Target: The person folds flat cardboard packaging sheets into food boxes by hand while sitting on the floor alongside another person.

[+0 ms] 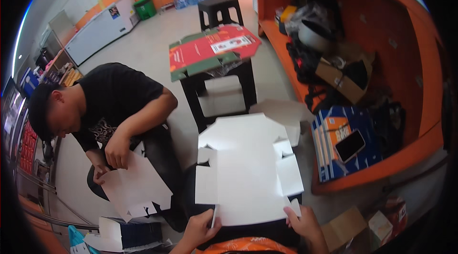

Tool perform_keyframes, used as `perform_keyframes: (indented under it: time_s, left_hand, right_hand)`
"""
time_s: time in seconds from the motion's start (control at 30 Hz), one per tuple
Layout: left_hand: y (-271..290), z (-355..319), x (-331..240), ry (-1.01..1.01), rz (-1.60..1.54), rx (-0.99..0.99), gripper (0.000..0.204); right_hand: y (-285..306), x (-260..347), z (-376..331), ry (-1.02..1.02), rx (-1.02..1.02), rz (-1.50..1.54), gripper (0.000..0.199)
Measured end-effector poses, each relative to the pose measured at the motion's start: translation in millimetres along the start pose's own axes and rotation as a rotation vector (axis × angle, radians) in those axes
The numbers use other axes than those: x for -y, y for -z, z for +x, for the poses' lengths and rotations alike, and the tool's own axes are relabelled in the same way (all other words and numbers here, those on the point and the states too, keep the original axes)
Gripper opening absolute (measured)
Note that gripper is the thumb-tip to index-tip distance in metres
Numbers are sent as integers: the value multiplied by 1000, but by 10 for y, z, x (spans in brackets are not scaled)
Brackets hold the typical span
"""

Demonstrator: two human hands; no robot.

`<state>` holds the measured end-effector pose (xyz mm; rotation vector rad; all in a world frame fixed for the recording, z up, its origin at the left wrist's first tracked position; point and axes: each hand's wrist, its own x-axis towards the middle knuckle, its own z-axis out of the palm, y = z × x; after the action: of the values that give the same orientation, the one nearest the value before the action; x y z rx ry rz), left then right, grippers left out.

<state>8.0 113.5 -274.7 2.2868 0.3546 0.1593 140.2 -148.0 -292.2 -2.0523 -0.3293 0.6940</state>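
Observation:
A flat white cardboard box blank [248, 163], die-cut with side flaps and slots, lies across my lap with its plain side up. At its near left corner my left hand [201, 227] is closed on a small flap, thumb against the card. My right hand [304, 223] pinches the matching flap at the near right corner, which bends upward. Its far edge reaches toward a black stool [193, 96], on which printed red and green box blanks [214, 51] lie flat.
To the left a seated person in black folds another white blank [136, 185]. An orange shelf unit [305, 82] on the right holds a phone [349, 146] on a blue box [324, 158], and clutter. Open cartons [346, 227] stand low right; a white-and-dark box [112, 235] sits low left.

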Motion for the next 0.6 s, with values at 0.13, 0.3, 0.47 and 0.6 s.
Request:
perform_keyframes:
  time_s: [0.13,0.3,0.47,0.6]
  left_hand:
    - [209,127,-276,-206,-66,-75,18]
    - [486,429,-417,-539,-153,-284,11]
    - [801,1367,-447,-582,-211,-680,27]
    - [1054,2172,-542,-445,-511,-801,20]
  right_hand:
    - [11,44,-134,63,-56,235,23]
    - [68,577,-17,300,-319,536,18]
    - [286,1403,848,587,-345,515,15]
    - [400,1945,1827,784,-293,526,21]
